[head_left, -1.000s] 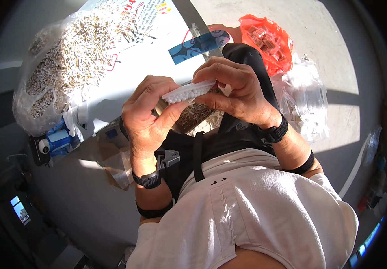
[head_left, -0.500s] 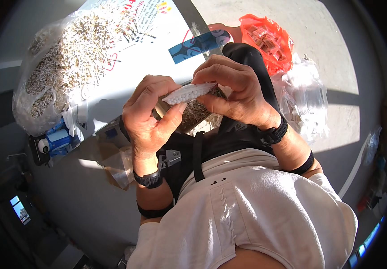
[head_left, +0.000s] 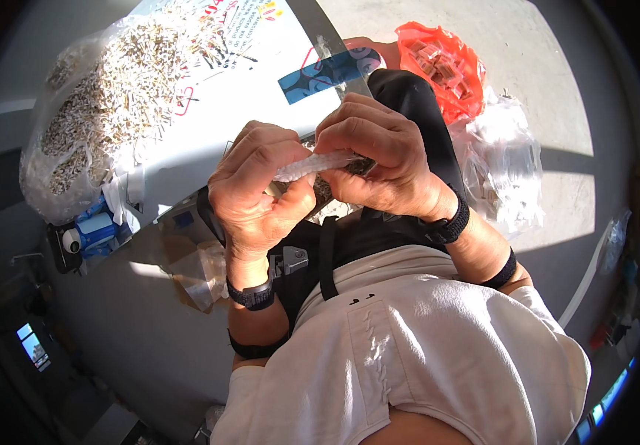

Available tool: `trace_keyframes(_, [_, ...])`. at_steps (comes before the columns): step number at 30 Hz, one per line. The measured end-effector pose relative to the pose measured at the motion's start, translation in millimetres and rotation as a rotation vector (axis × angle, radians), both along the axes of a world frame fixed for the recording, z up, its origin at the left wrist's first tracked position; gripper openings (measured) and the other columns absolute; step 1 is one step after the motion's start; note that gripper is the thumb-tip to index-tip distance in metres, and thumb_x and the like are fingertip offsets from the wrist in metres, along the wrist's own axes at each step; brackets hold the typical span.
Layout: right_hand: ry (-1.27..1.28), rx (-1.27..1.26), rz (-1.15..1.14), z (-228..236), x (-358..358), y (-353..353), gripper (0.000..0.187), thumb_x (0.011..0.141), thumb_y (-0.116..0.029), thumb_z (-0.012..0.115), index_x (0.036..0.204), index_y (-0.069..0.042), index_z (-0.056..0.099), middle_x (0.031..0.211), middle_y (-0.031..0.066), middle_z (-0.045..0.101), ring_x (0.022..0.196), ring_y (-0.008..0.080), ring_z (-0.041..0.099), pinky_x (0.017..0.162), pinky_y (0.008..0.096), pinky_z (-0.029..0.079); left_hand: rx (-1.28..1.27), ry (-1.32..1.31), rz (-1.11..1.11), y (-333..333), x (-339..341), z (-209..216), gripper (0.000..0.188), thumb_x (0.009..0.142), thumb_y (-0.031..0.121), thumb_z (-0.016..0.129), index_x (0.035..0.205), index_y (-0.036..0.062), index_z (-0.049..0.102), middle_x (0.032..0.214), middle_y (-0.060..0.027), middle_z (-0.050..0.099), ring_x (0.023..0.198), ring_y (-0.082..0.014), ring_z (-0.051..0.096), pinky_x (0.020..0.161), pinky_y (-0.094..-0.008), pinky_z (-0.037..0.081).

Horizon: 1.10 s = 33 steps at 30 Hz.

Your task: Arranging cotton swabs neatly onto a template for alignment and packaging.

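Between my hands, above my lap, is a small clear plastic packet [head_left: 306,167] with white contents; their kind cannot be made out. My left hand [head_left: 259,189] pinches its left end between thumb and fingers. At the other end, my right hand [head_left: 380,152] is closed on the packet with thumb and bent fingers, which hide part of it. Behind and below the hands, a box [head_left: 321,194] holding small thin brownish pieces is partly covered by them.
A large clear bag [head_left: 34,167] spills many short thin white-and-tan sticks onto the white table [head_left: 223,96]. A blue bottle-like item [head_left: 96,231] is at the table's left edge. To the right are a red bag [head_left: 407,37] of small packets and a clear bag [head_left: 509,167] of whitish things.
My hands have drawn closer together along the packet. The packet has tilted, so its row of white rounded ends shows less. My left hand has shifted slightly right.
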State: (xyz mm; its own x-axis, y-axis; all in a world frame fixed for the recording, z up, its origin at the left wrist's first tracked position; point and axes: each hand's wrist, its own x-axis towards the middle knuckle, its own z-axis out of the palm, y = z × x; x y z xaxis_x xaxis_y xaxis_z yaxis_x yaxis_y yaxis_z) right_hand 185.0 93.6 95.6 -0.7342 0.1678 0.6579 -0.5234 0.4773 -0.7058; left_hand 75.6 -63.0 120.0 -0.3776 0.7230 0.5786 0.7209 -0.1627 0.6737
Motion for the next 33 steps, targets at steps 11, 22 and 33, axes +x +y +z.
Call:
trace_keyframes(11, [-0.056,0.03,-0.107,-1,3,-2,0.023,0.075,-0.007,0.074,0.095,-0.007,0.061,0.088,0.0071,0.061,0.076,0.027,0.064,0.062,0.0346,0.051,-0.04,-0.025,0.061,3,0,3,0.03,0.066,-0.003,0.078,0.092,-0.0001,0.066,0.088,-0.008,0.065,0.08,-0.0225,0.063,0.071,-0.0304,0.051])
trace_keyframes(22, [-0.301,-0.176,-0.144,-68,-24,6,0.019,0.077,-0.001,0.071,0.094,-0.002,0.063,0.085,0.0095,0.062,0.07,0.0243,0.064,0.061,0.0308,0.05,-0.159,-0.159,0.193,23,-19,-75,0.023,0.072,-0.002,0.075,0.09,0.0037,0.063,0.088,-0.0078,0.064,0.081,-0.0222,0.063,0.073,-0.0295,0.05])
trace_keyframes(33, [-0.4,-0.114,-0.144,-123,-42,11,0.021,0.076,0.002,0.072,0.095,-0.004,0.065,0.085,0.0082,0.063,0.072,0.0193,0.064,0.066,0.0275,0.051,-0.288,-0.178,0.217,22,-34,-137,0.02,0.072,-0.002,0.065,0.09,0.0011,0.059,0.092,-0.0118,0.062,0.09,-0.031,0.06,0.078,-0.0381,0.049])
